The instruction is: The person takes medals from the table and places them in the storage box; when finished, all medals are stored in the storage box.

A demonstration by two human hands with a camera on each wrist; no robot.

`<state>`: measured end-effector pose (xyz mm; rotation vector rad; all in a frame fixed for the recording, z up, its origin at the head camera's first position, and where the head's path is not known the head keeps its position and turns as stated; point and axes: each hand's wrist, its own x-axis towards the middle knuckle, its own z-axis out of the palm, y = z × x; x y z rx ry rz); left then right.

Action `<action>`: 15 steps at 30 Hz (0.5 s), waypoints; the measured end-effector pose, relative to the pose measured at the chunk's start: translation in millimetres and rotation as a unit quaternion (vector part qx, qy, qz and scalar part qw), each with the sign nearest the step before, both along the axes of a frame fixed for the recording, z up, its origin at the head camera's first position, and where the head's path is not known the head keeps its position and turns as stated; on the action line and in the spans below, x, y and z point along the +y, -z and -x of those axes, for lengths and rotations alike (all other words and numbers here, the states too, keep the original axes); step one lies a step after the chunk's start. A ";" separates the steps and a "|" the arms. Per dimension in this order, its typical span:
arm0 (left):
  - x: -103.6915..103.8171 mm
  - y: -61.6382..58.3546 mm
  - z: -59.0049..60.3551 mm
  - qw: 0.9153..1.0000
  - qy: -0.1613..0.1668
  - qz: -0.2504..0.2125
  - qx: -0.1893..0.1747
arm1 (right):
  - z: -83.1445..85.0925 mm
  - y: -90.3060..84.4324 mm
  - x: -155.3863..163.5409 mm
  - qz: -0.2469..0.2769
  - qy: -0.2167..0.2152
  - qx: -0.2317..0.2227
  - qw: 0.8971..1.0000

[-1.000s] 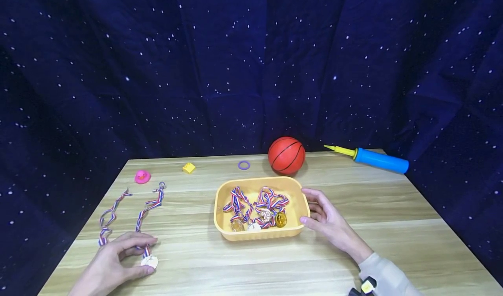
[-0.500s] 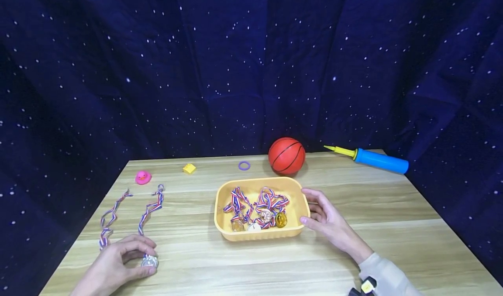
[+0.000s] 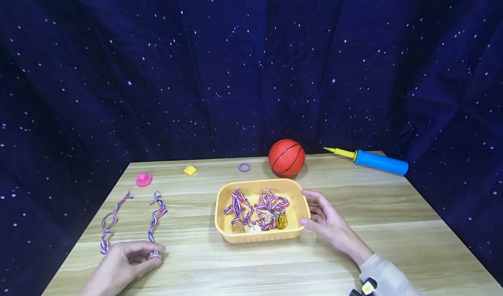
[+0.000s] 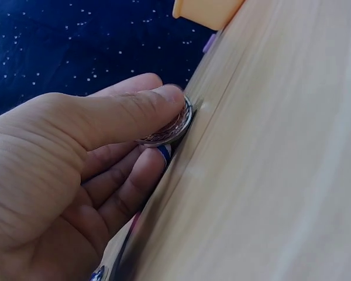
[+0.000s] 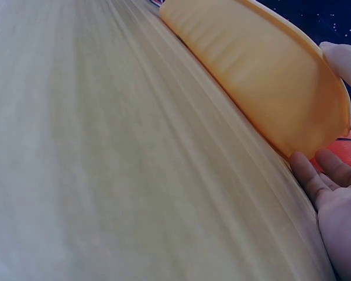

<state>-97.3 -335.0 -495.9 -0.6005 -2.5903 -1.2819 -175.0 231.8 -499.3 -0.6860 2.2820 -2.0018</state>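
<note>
My left hand (image 3: 119, 263) pinches the silver-rimmed medal (image 4: 180, 127) between thumb and fingers, low over the table at the left. Its red, white and blue ribbon (image 3: 155, 221) trails away along the tabletop. Another striped ribbon (image 3: 114, 215) lies farther left, its near end running behind the hand. At the right end of a yellow plastic basin (image 3: 261, 236), my right hand (image 3: 328, 219) holds the side, thumb at the rim and fingers against the wall. Inside the basin are several medals, among them a gold one (image 3: 281, 221), with tangled ribbons.
Along the back of the table (image 3: 188, 265) sit a pink rubber duck (image 3: 143, 180), a yellow block (image 3: 190, 170), a purple ring (image 3: 244, 167), a red toy basketball (image 3: 287, 157) and a blue hand pump (image 3: 381, 162). A dark starry curtain (image 3: 235, 69) hangs behind.
My left hand has shifted slightly right with the medal, which has turned from face-up to nearly edge-on. Its ribbon has slid along. The right hand and basin stay in place.
</note>
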 end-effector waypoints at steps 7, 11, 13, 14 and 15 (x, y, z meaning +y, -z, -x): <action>8.3 -2.0 -0.6 0.999 -0.013 -0.019 -0.034 | -0.6 -0.3 0.0 -0.003 0.006 -0.010 1.000; 11.3 -3.6 -1.2 0.999 -0.021 -0.017 -0.025 | 0.0 -0.5 0.0 -0.001 0.001 -0.003 1.000; 13.0 -5.0 -1.4 0.999 -0.029 -0.017 -0.017 | 0.3 -0.3 0.0 0.001 0.000 0.000 1.000; 13.7 -5.7 -1.4 0.999 -0.034 -0.017 -0.012 | 0.5 -0.1 0.1 0.001 -0.001 0.003 1.000; 14.2 -6.5 -1.4 0.999 -0.039 -0.019 -0.008 | 0.6 -0.2 0.1 0.001 -0.002 0.004 1.000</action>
